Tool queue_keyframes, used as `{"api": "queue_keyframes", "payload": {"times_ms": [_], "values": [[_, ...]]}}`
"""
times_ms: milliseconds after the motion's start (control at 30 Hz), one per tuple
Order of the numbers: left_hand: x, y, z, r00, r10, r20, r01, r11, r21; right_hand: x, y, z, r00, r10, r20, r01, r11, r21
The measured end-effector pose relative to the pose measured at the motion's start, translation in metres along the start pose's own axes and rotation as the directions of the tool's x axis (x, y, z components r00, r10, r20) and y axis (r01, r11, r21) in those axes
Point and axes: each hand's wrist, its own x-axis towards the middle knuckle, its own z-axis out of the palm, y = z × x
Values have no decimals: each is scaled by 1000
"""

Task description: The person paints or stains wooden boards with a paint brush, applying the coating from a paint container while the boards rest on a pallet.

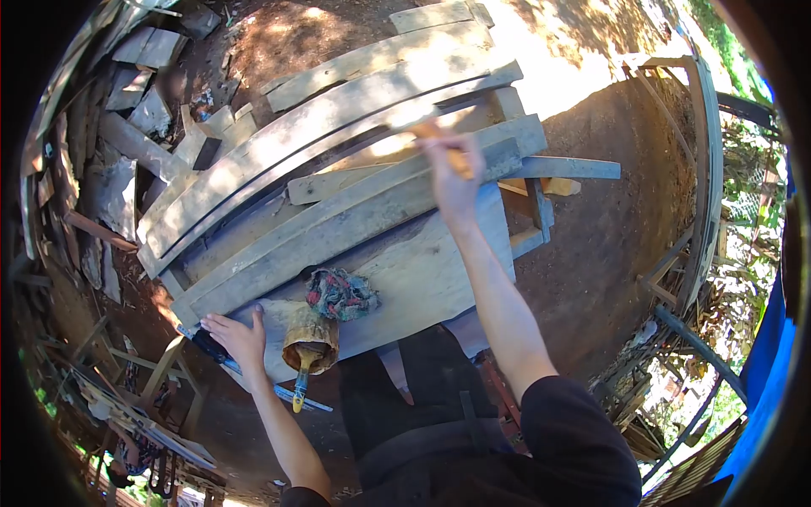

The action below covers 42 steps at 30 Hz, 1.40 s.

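The right arm stretches far forward, nearly straight, bare from a dark sleeve at the shoulder. Its right hand (454, 173) is raised, fingers curled closed in a grip. The left arm bends low at the side; the left hand (239, 336) lies flat, palm down, fingers spread.

At the frame's centre we see planks (338, 160) stacked on a workbench (422, 270). Our right hand (452, 182) sits upper centre over the planks, gripping a tool handle (452, 152). Our left hand (241, 338) rests lower left on the bench edge, just left of a pot (310, 338) with a brush (302, 380) in it; a rag (340, 293) lies just above the pot.
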Motion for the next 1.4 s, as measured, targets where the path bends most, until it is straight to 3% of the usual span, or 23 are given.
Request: {"api": "queue_keyframes", "payload": {"times_ms": [133,167,200,267,333,400,433,533,600,667,700,733,800,867,933,1000,1067,1133,1200,1233,1333,1367,1400], "values": [[-1,0,1,1000,19,-19,-19,1000,-11,-17,-4,11,901,76,427,-69,997,-33],[-2,0,2,1000,18,-12,-18,1000,-12,-25,-5,20,863,143,484,-261,947,186],[-2,0,2,1000,24,-20,-24,1000,-6,-23,-4,22,861,145,487,-263,947,184],[-1,0,2,999,19,-37,-19,1000,-3,-11,0,29,990,85,-115,-45,949,311],[-2,3,1,1000,13,-13,-13,1000,10,-28,-1,42,974,174,-144,-117,935,335],[-2,2,0,1000,23,-11,-23,1000,6,-51,-5,52,976,93,195,-131,972,196],[-2,3,0,1000,25,-18,-25,1000,-1,-48,-4,52,976,91,200,-130,972,194],[-2,3,0,1000,19,-7,-19,1000,-3,-35,-2,56,954,-11,-299,60,986,155],[-1,4,-1,1000,22,-8,-22,1000,-5,-48,-5,62,960,-49,-275,47,999,-16],[-3,5,-1,1000,24,-4,-24,1000,-7,-66,-10,67,922,-247,298,298,944,-142],[-3,5,-1,999,32,-19,-32,999,-14,-68,-13,66,911,-255,325,320,933,-163],[-4,5,-1,999,39,-36,-40,999,-22,-65,-9,62,910,-254,327,319,934,-163],[-5,5,0,998,37,-41,-38,999,-28,-50,-1,60,935,-269,-231,198,937,-290],[-3,4,0,998,41,-47,-43,998,-38,-57,1,65,932,-292,-215,233,937,-261],[-4,4,2,995,59,-79,-60,998,-2,-76,-14,72,825,-376,423,488,850,-196],[-6,6,0,997,47,-61,-48,999,-7,-70,-5,72,841,-395,369,485,853,-192],[-4,8,-4,998,25,-59,-26,1000,-14,-63,4,79,943,-276,-184,208,925,-318],[-6,10,-6,998,24,-53,-24,1000,-2,-79,-4,89,943,-330,36,316,858,-406],[-8,13,-10,998,30,-48,-29,1000,11,-93,-11,102,805,-423,416,536,819,-206],[-7,13,-13,998,29,-55,-28,999,28,-85,-5,107,852,-488,191,524,796,-305],[-9,17,-26,1000,8,-20,-7,999,34,-89,-12,121,914,-404,-25,350,819,-455],[-8,15,-25,1000,8,-15,-7,999,32,-102,-16,129,845,-474,248,535,760,-370],[-8,15,-23,999,16,-36,-16,1000,14,-106,-13,132,843,-474,256,538,756,-373]]}}
